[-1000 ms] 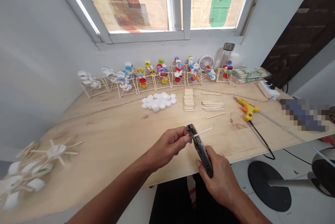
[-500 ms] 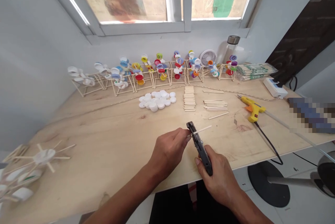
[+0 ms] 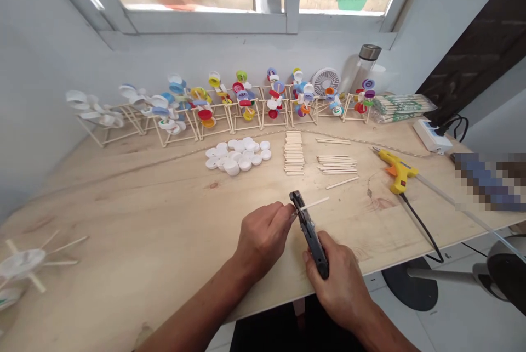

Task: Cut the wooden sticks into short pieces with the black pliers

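Note:
My left hand (image 3: pixel 265 237) is closed in a pinch on one end of a thin wooden stick (image 3: pixel 316 203). The stick crosses the head of a black cutter (image 3: pixel 310 236), and its free end points right. Wrapped round the cutter's handle, my right hand (image 3: pixel 339 272) tilts its head up and to the left. My left fingertips are right beside that head; whether the blade touches the stick is hard to see. Just beyond lie a single loose stick (image 3: pixel 342 182), a pile of longer sticks (image 3: pixel 337 164) and a stack of short sticks (image 3: pixel 293 153).
White bottle caps (image 3: pixel 239 154) lie left of the sticks. Several stick frames with coloured cap wheels (image 3: pixel 205 113) line the wall. A yellow glue gun (image 3: pixel 396 168) and power strip (image 3: pixel 431 135) are at right. A spoked wheel (image 3: pixel 22 263) sits at left.
The camera view has shifted a little, so the wheel at left is nearer the picture's edge. Both hands keep their hold on the stick and cutter, almost unmoved.

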